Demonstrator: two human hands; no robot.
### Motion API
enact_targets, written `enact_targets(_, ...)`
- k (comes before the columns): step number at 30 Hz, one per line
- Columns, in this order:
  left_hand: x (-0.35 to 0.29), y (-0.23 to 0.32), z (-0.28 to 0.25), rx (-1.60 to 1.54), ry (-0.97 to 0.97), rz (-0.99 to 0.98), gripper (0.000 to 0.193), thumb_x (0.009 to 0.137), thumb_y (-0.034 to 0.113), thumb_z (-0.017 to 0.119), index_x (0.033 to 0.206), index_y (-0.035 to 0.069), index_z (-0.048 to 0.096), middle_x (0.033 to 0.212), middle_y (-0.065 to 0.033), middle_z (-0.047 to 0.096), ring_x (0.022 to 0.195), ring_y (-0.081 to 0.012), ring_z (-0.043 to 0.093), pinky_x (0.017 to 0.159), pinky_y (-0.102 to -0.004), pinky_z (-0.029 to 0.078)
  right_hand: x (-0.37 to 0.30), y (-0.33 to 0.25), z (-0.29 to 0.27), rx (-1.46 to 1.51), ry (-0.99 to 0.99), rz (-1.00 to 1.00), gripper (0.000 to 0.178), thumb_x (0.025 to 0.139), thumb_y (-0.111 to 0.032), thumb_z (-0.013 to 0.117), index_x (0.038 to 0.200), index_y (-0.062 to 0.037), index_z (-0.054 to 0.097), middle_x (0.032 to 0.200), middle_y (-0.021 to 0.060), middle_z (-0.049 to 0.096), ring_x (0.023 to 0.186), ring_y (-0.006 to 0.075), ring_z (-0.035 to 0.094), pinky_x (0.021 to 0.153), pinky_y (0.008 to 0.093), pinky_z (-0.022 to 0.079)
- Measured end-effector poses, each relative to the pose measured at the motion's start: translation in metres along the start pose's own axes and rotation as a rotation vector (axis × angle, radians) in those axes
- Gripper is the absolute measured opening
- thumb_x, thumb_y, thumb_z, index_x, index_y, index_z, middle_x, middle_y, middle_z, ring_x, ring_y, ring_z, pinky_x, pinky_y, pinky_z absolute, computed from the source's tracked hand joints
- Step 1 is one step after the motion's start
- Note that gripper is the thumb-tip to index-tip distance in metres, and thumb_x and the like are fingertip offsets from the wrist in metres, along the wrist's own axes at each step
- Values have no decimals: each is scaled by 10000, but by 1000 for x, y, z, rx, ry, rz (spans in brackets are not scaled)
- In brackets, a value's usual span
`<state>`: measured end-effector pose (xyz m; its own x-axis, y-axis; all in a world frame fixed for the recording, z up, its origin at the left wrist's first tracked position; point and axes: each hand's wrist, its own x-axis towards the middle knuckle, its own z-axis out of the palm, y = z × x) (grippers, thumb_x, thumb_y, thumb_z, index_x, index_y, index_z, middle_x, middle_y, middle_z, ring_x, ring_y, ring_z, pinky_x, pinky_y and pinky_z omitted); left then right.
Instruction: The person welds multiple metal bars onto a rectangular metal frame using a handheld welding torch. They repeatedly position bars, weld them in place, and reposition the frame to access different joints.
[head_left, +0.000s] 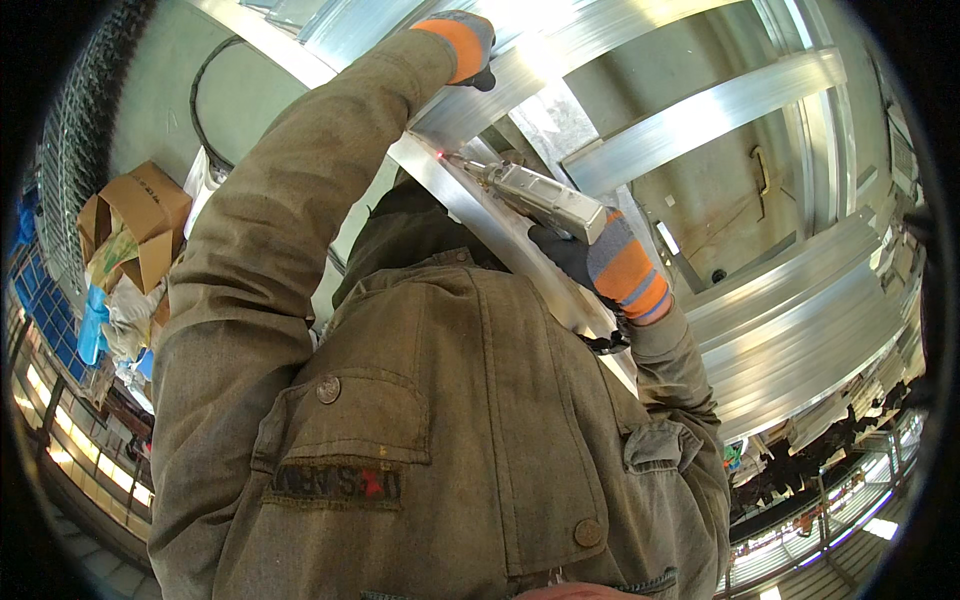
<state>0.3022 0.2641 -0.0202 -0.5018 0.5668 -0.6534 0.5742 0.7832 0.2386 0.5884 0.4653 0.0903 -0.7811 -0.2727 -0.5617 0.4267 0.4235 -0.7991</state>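
Handheld tool, silver and boxy, is held by the right hand above a narrow metal bar, its tip directed toward the upper left. A small red light spot is seen near the tip, by the bar's upper end. Right-hand fingers are bent around the tool's rear; their tips are hidden. At a broad metal plank, the left hand is placed; whether its fingers are spread or pressed together cannot be told. Orange-and-grey gloves are worn. Ridged metal planks are laid at right; a cardboard box is seen at far left.
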Motion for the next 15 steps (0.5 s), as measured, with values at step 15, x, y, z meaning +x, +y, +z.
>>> enact_targets(15,-19,15,-27,-98,-148,-51,469,939,376,885,1295,76,831,1192,-173,825,1105,-390,793,974,-539,626,-1,-3,3,63,60,-63,421,1046,-293,789,1393,-57,758,1179,184,829,1042,316,794,898,419,612)
